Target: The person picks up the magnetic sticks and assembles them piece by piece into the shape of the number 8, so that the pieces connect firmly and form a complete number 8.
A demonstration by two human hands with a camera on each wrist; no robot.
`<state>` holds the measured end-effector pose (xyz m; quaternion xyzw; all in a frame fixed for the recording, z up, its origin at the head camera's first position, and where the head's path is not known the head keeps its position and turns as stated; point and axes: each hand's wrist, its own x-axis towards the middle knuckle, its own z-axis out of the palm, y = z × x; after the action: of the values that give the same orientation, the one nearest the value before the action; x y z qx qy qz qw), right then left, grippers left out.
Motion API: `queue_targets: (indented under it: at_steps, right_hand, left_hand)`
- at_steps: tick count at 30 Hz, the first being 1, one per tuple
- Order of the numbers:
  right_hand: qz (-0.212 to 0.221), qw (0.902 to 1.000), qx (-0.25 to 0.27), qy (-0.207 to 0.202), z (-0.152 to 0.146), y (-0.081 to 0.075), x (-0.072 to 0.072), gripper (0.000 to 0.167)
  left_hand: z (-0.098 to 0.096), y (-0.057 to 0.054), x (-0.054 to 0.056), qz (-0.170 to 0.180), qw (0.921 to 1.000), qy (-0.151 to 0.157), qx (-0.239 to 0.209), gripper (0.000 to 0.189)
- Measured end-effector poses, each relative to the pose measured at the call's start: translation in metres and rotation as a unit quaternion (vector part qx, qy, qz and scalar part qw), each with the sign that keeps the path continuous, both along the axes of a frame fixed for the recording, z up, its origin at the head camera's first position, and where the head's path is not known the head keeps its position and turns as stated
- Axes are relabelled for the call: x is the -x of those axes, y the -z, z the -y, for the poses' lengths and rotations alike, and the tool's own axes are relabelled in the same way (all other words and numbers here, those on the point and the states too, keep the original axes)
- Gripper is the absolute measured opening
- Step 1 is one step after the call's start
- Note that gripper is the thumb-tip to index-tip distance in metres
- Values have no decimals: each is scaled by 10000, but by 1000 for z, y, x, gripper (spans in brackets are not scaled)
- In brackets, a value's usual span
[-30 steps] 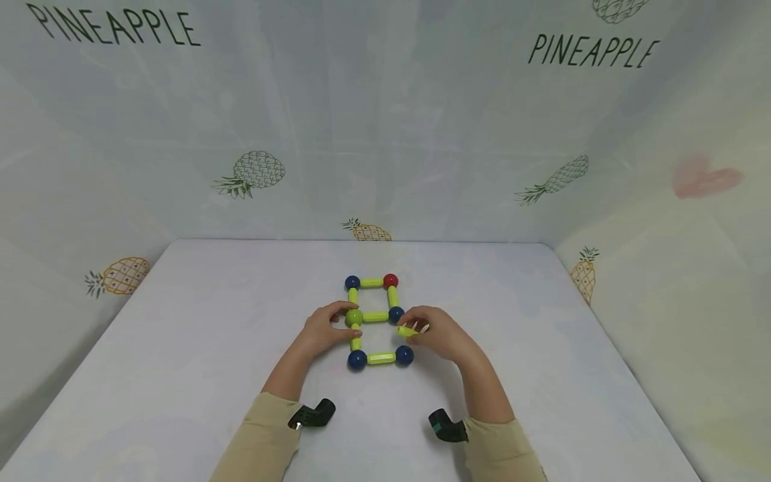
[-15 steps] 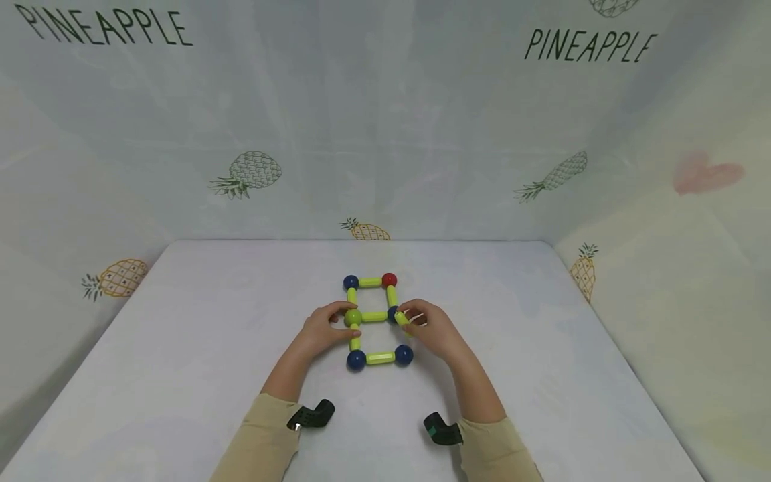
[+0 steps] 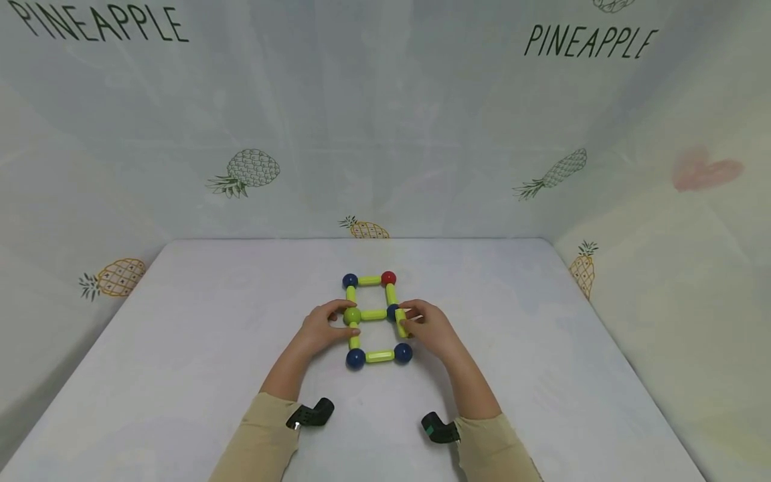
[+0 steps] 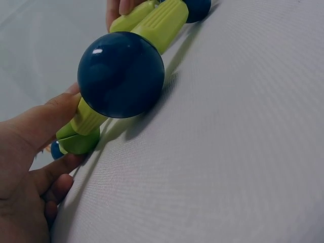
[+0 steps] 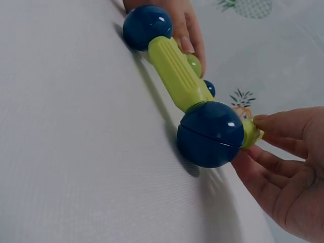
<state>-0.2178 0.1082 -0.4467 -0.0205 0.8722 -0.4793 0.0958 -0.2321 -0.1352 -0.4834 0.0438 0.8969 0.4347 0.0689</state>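
Note:
A toy frame of yellow-green rods and coloured balls lies on the table. My left hand (image 3: 317, 328) holds it at the left side, fingers around the green ball (image 3: 352, 316) and thumb on the rod just below. With my right hand (image 3: 430, 327) I pinch a yellow-green rod (image 3: 401, 325) between thumb and fingers. Its far end overlaps the middle-right blue ball (image 3: 393, 312) in the head view; its near end stands just above the lower-right blue ball (image 3: 403, 353). In the right wrist view the blue ball (image 5: 210, 134) partly hides the held rod (image 5: 252, 132).
A red ball (image 3: 388, 278) and a blue ball (image 3: 350, 280) form the frame's far corners; another blue ball (image 3: 355, 359) is at the near left. The white table (image 3: 542, 375) meets a pineapple-print cloth (image 3: 385, 134) behind. Black devices (image 3: 440, 428) sit at both sleeves.
My right hand has brought the rod up and left to the middle-right blue ball, turning it from crosswise to nearly lengthwise along the frame's side. My left hand keeps its hold.

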Motion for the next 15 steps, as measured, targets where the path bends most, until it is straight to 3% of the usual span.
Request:
queue_targets:
  at_steps: [6,15]
  right_hand:
    - [93,9997,221,78,1,3,1,31]
    - [190,9997,135,29,2,6,2,32]
  left_hand:
    - [0,-3,-1,-5,10000,0,11,54]
    - [0,-1,-1,-53,10000,11,47,54]
